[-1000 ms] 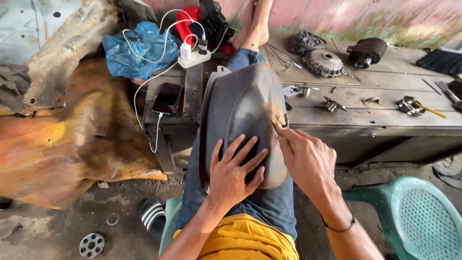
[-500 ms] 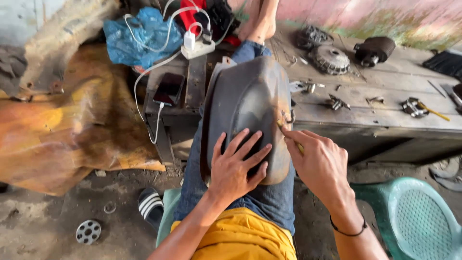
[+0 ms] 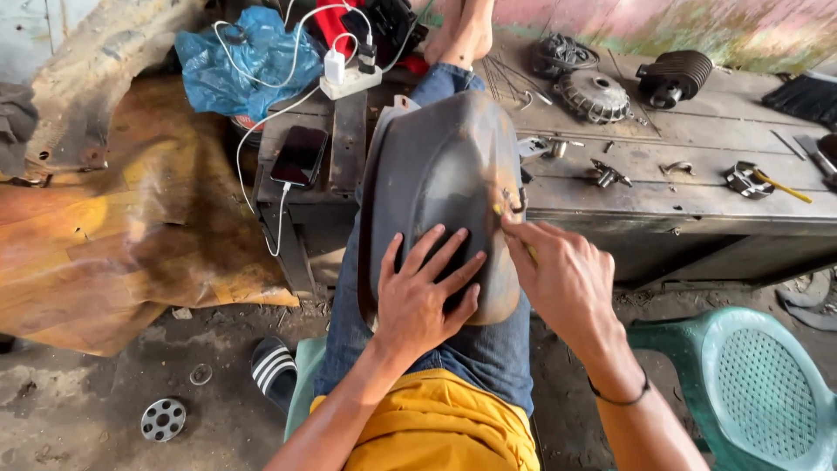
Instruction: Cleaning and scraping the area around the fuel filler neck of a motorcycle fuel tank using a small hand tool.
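Both hands meet on the near end of a dark, dented metal tank (image 3: 440, 183) lying along the person's outstretched leg in the head view. Left hand (image 3: 425, 292) lies flat with its fingers spread wide, palm pressed on the tank's lower, nearer part and holding nothing. Right hand (image 3: 567, 279) is curled narrow around a thin yellowish stick-like tool (image 3: 514, 231), whose tip touches the tank's right edge just beside a small fitting there; what kind of tool it is cannot be told. The tank's long axis runs straight away from the body, from the lap toward the bare foot (image 3: 462, 35) propped on the wooden surface (image 3: 697, 187) beyond. Its bulk thus lies ahead of both hands, the left nearer its middle line, the right at its flank. On the surface sit scattered metal parts, and a phone (image 3: 299, 155) lies to the left. A green plastic stool (image 3: 758, 384) stands at the right.
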